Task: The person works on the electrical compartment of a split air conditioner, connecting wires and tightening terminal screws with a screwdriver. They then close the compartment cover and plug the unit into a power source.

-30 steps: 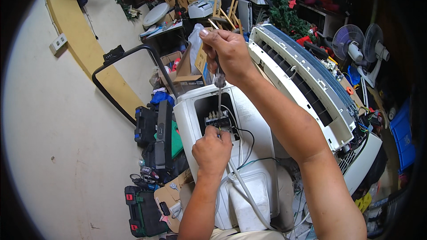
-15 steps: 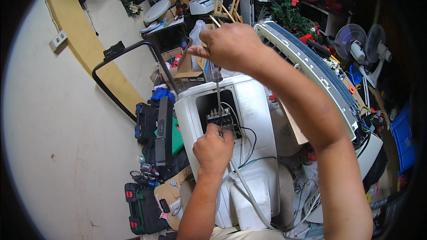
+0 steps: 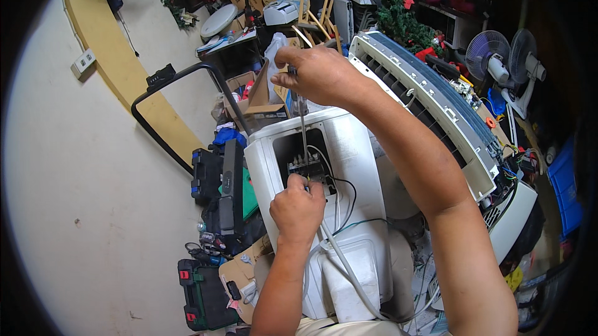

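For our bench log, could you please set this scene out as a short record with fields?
Part: black rectangular terminal block with metal screws, inside a white boxy casing
Right hand: holding a long metal-shafted screwdriver by its handle, shaft pointing down at the block
Left hand: fingers curled at the block's lower edge; anything pinched is hidden
Wiring: thick grey cable, thin black wire
Person's lower left: black hard-plastic toolbox with red latches

Opening [image 3: 285, 148] free at upper left; cables [image 3: 355, 196] (curved) crowd its right.
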`<state>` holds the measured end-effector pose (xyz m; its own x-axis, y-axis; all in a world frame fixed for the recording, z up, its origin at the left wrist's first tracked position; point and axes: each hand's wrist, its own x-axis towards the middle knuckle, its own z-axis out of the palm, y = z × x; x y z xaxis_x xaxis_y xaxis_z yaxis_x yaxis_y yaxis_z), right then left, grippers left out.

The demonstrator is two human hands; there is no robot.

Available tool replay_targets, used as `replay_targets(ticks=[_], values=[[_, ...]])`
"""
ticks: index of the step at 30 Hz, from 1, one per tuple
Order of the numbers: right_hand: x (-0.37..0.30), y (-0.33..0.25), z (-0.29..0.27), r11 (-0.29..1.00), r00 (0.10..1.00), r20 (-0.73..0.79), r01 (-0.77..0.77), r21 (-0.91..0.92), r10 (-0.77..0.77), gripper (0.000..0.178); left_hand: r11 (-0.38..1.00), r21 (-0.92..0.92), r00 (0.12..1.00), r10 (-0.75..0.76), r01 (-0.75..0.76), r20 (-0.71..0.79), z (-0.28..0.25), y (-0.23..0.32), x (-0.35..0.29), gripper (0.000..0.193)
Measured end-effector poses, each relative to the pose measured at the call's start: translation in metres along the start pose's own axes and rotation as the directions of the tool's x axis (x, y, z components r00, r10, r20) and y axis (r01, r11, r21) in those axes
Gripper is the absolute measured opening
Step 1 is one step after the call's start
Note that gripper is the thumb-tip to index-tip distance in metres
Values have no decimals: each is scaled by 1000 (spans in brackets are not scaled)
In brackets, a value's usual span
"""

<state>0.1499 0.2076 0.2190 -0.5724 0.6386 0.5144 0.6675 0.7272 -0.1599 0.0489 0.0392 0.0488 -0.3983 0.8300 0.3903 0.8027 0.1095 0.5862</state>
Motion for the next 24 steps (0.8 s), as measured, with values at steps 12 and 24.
replay_targets(ticks=[12,24], values=[[-8,4,-5,931,996,-27,-67,359,82,42,1000,6,1000,-1,1,-16,2,3,3,21],[-4,13,18,521,994,54,-93,849,90,38,1000,20,1000,5,-5,-17,3,1,3,21]])
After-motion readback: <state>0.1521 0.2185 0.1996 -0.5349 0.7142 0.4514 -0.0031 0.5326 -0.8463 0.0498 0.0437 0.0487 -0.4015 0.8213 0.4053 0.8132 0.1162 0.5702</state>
